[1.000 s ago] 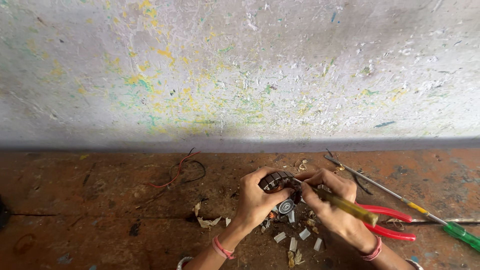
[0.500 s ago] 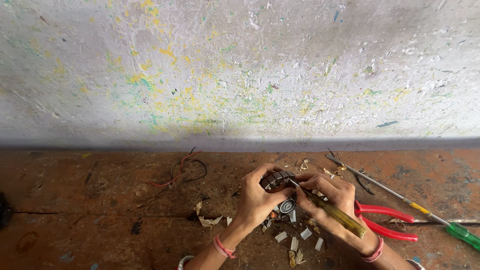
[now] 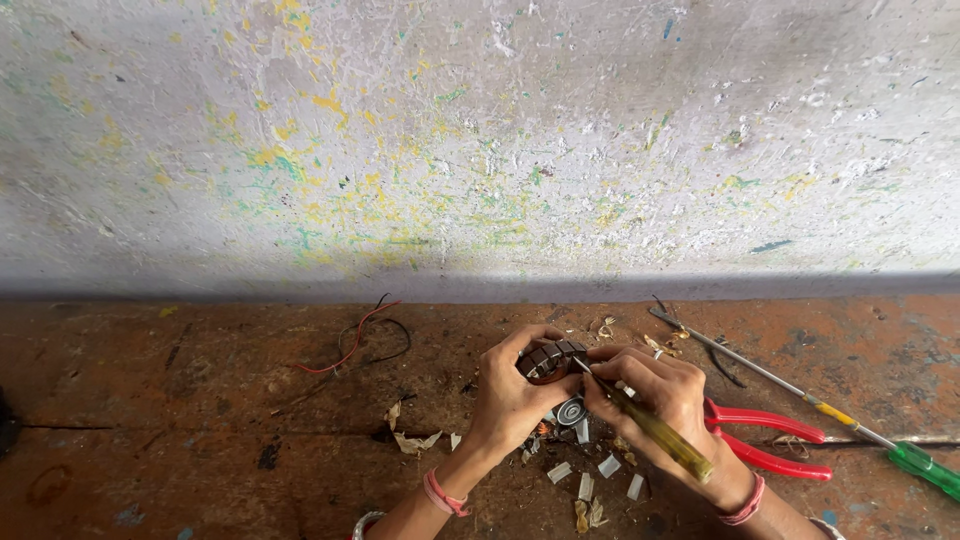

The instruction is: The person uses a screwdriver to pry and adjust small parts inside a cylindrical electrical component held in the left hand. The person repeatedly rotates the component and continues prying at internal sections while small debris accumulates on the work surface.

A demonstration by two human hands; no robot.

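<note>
- Since the earlier frame our hands have barely shifted; the rotor sits slightly higher and the small metal disc below it stays put.
- Our left hand is closed around the rotor, a small dark slotted cylinder, held just above the bench.
- Our right hand is clamped on a yellow-handled screwdriver, whose tip touches the rotor's side.
- Metal disc: lying on the bench between our wrists, just below the rotor.
- White scraps: scattered on the bench beneath our hands.
- Red pliers: flat on the bench, partly under our right wrist.
- Green-handled screwdriver: lying to the right, well apart from our hands.
- Red and black wires: looped on the bench to the left.
- We see no containers.
</note>
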